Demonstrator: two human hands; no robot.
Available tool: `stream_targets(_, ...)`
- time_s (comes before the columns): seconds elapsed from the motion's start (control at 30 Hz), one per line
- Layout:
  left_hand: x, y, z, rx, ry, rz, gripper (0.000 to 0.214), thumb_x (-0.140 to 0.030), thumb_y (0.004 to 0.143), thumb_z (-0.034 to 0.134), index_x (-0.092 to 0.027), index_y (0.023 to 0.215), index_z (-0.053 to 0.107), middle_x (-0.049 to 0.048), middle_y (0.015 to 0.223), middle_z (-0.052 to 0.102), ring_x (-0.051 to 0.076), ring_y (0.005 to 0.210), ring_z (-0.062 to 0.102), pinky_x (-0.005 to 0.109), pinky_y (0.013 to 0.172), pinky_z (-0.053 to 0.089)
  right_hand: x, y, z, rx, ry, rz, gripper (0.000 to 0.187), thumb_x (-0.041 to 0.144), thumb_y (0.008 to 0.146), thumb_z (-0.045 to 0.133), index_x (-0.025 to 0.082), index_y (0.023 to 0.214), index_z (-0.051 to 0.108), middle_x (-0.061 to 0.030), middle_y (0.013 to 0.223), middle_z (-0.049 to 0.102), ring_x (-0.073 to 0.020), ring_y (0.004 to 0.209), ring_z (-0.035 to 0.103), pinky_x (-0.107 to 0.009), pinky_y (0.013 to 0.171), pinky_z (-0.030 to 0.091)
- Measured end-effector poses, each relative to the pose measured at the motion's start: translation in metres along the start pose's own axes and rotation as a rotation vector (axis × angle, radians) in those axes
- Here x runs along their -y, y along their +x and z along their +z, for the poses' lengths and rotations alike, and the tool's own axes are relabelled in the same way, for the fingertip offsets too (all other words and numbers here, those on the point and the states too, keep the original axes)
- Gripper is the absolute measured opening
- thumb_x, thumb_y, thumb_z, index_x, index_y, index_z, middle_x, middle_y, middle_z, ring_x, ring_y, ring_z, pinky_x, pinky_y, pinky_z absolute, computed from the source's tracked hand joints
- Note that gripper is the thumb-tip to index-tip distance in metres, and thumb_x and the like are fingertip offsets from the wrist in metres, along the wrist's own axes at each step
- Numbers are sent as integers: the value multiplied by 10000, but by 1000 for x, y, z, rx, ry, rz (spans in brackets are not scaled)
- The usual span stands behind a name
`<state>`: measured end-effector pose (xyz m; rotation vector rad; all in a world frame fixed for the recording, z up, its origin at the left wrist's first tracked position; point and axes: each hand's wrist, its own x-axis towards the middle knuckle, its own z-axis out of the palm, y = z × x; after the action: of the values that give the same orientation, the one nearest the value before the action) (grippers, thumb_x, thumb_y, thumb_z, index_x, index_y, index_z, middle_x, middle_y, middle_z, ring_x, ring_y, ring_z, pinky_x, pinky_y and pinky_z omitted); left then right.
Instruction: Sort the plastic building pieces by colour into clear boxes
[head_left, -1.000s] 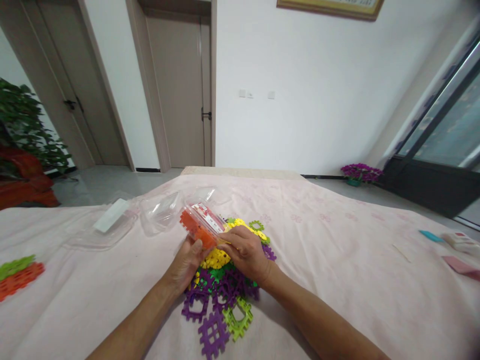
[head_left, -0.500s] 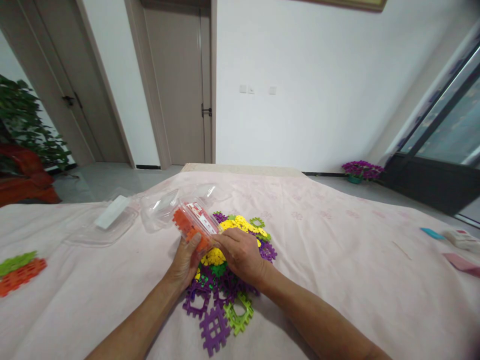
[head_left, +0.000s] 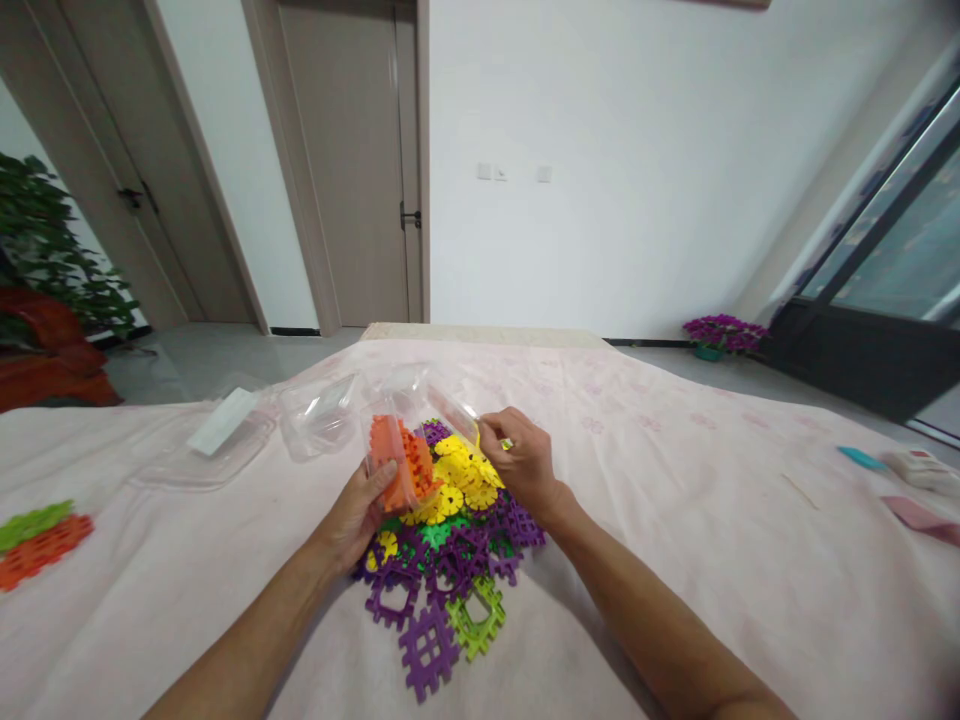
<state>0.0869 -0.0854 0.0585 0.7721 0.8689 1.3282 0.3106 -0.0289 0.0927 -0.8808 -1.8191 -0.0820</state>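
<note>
My left hand (head_left: pixel 352 515) is closed on the near end of a clear plastic box (head_left: pixel 409 425), tilted up, with orange interlocking pieces (head_left: pixel 403 462) inside. My right hand (head_left: pixel 521 460) grips the box's far right edge with pinched fingers. Under both hands lies a pile of flat toy pieces: yellow flower shapes (head_left: pixel 459 480), purple squares (head_left: pixel 429 648) and a light green square (head_left: pixel 474 620).
A pink bedsheet (head_left: pixel 675 500) covers the surface. Clear plastic lids (head_left: pixel 217 445) lie to the left, green and orange stacked pieces (head_left: pixel 34 545) at the far left, small packets (head_left: pixel 911 475) at the far right. Doors, a plant and a glass door stand beyond.
The box has been tipped from lying slantwise to more upright. My right hand moved up and right from the pile to the box's far edge. My left hand kept its hold.
</note>
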Motion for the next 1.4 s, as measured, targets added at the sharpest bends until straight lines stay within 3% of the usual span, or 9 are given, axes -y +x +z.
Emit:
stream_targets(0.2,-25,-2,3,60,260,0,712,-378,701,845,-179,1319,553,155,1242,682,309,1030,704,386,777,608,-35,2,-5,-57,112,257,219,295,898,557,195,787,717,-27,734,674,-146,658,588,-261,641,448)
stream_targets(0.37,-35,-5,14,-136,576,223,979,-182,452,934,-217,1364,579,110,1175,663,329,1120,621,393,903,542,-52,2,0,-95,235,513,297,415,888,571,171,854,737,-22,690,672,-156,636,603,-261,616,477)
stream_targets(0.43,-38,-8,15,-142,636,310,989,-127,397,925,-250,1329,619,91,1185,648,346,1173,575,406,957,512,-52,2,1,-87,287,555,318,446,877,582,168,864,736,-16,679,665,-151,616,600,-261,606,490)
stream_targets(0.6,-47,-11,14,-155,549,398,1006,-83,429,907,-283,1361,584,82,1252,631,341,1272,510,402,1003,484,-41,8,-4,-162,499,652,340,486,838,627,161,868,721,9,642,628,-125,555,583,-250,562,518)
stream_targets(0.77,-50,-5,6,-85,181,247,845,-335,636,884,-309,1398,519,98,1317,622,312,1192,608,424,889,574,-26,26,-20,-315,840,797,329,490,747,717,166,751,658,-3,704,641,-96,543,568,-219,497,541)
stream_targets(1.0,-26,-2,14,120,-183,66,667,-406,743,828,-270,1340,563,98,1358,617,326,1259,590,506,1032,527,10,19,-17,-10,1020,899,352,477,721,757,142,805,692,12,609,619,-98,485,583,-207,442,553)
stream_targets(1.17,-13,-2,24,99,-267,140,615,-463,812,757,-211,1339,566,117,1352,638,311,1300,559,473,1073,499,23,8,-5,169,968,1028,341,465,733,728,141,830,681,-5,561,648,-123,427,613,-219,415,545)
stream_targets(1.3,-21,-7,23,59,-217,131,796,-591,713,787,-205,1369,554,139,1362,633,364,1266,584,502,1004,549,29,7,-5,189,961,1032,397,410,732,726,154,1027,660,14,574,662,-136,442,635,-222,424,550)
stream_targets(1.4,-29,-13,25,-5,-118,111,768,-484,728,821,-233,1394,532,131,1383,622,351,1191,641,474,905,605,36,4,-5,130,871,935,440,422,743,726,161,1085,633,32,560,658,-151,455,648,-249,455,573)
